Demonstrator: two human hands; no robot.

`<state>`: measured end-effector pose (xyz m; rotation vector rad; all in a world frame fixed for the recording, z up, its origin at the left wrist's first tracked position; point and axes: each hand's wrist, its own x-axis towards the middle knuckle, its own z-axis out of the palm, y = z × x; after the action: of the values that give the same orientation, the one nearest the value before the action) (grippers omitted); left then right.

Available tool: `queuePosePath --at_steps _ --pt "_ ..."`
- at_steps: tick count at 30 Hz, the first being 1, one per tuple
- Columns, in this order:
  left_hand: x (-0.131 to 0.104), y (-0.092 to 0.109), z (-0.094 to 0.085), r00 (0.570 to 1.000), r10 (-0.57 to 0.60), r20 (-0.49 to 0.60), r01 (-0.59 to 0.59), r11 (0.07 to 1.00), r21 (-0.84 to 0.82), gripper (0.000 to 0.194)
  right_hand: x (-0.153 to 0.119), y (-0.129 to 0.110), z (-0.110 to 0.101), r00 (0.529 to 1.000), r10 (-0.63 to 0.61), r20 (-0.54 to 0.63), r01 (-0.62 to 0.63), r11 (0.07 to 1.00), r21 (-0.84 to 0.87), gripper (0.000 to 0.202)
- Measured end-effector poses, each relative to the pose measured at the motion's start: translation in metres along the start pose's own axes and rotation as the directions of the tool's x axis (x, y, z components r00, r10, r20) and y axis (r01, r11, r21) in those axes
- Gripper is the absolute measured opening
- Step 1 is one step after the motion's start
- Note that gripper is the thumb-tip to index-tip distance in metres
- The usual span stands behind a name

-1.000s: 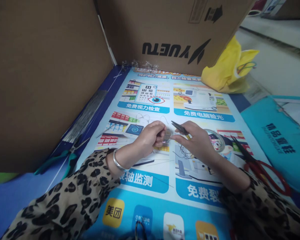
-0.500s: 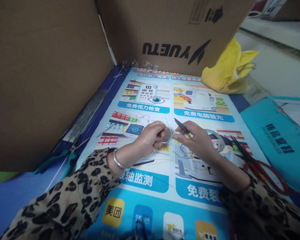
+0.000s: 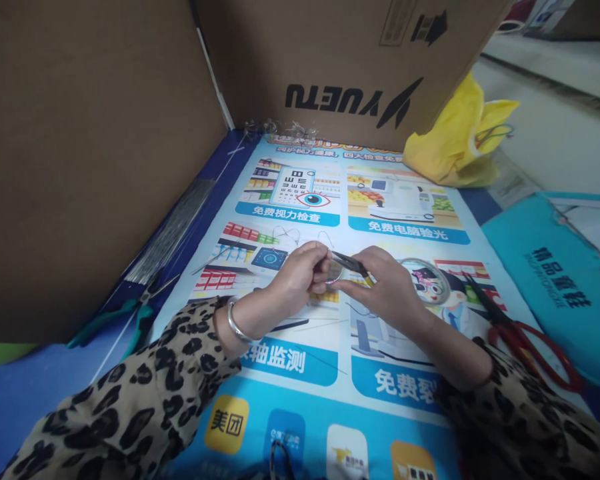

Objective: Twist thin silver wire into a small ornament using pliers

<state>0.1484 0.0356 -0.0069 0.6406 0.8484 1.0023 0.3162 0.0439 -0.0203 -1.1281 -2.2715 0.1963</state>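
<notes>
My left hand (image 3: 303,275) is closed, its thumb and fingertips pinching a thin wire loop (image 3: 335,279) over the middle of the poster. In my right hand (image 3: 387,283) is a pair of pliers (image 3: 350,262) with dark narrow jaws and a yellow grip. The jaws point left and reach the wire at my left fingertips; whether they are clamped on it I cannot tell. Loose bent wires (image 3: 286,235) lie on the poster just beyond my hands. A clear round ring (image 3: 449,288) lies right of my right hand.
Red-handled scissors (image 3: 535,357) lie near my right forearm, green-handled pliers (image 3: 144,317) left of my left arm. A bundle of straight wires (image 3: 173,230) lies along the left cardboard wall (image 3: 95,147). A yellow bag (image 3: 445,150) and turquoise box (image 3: 555,293) stand at right.
My right hand has moved left, bringing the pliers' jaws from apart up to the wire at my left fingertips. My left hand has hardly moved.
</notes>
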Motion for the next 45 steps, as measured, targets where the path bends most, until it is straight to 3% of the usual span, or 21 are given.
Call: queuePosePath --at_steps 8,16,23,26,29,33,37,40,45 --pt "-0.001 0.002 -0.001 0.999 -0.03 0.033 0.027 0.996 0.09 0.014 0.005 0.003 -0.011 0.994 0.101 0.035 -0.104 0.989 0.103 0.029" --pt "-0.005 0.005 0.006 0.987 -0.146 0.074 0.124 0.963 0.24 0.014 0.007 0.013 -0.014 0.977 0.201 0.071 -0.211 0.955 0.209 0.031" --pt "-0.006 0.003 0.006 0.972 -0.205 0.116 0.154 0.926 0.346 0.018 0.008 0.012 -0.015 0.97 0.242 0.019 -0.243 0.965 0.097 0.021" --pt "-0.004 0.006 0.004 0.979 -0.185 0.083 0.151 0.937 0.315 0.018 0.011 0.016 -0.021 0.963 0.267 0.048 -0.263 0.962 -0.072 0.02" --pt "-0.004 0.008 0.001 0.978 -0.18 0.103 0.144 0.948 0.285 0.018 0.013 0.022 -0.029 0.944 0.279 0.178 -0.248 0.952 -0.18 0.02" --pt "-0.003 0.009 -0.002 0.965 -0.174 0.196 0.141 0.975 0.174 0.016 0.014 0.026 -0.036 0.906 0.23 0.354 -0.174 0.967 -0.184 0.021" --pt "0.0 0.009 -0.004 0.93 -0.257 0.262 0.275 0.961 -0.033 0.015 0.014 0.021 -0.039 0.856 0.212 0.471 -0.157 0.975 -0.154 0.023" --pt "0.0 0.007 -0.001 0.934 -0.287 0.215 0.315 0.942 -0.113 0.016 0.014 0.021 -0.041 0.842 0.25 0.479 -0.189 0.967 -0.172 0.025" --pt "0.0 0.005 0.003 0.985 -0.167 0.047 0.172 0.971 -0.163 0.014 0.014 0.022 -0.041 0.863 0.366 0.348 -0.305 0.927 -0.22 0.031"
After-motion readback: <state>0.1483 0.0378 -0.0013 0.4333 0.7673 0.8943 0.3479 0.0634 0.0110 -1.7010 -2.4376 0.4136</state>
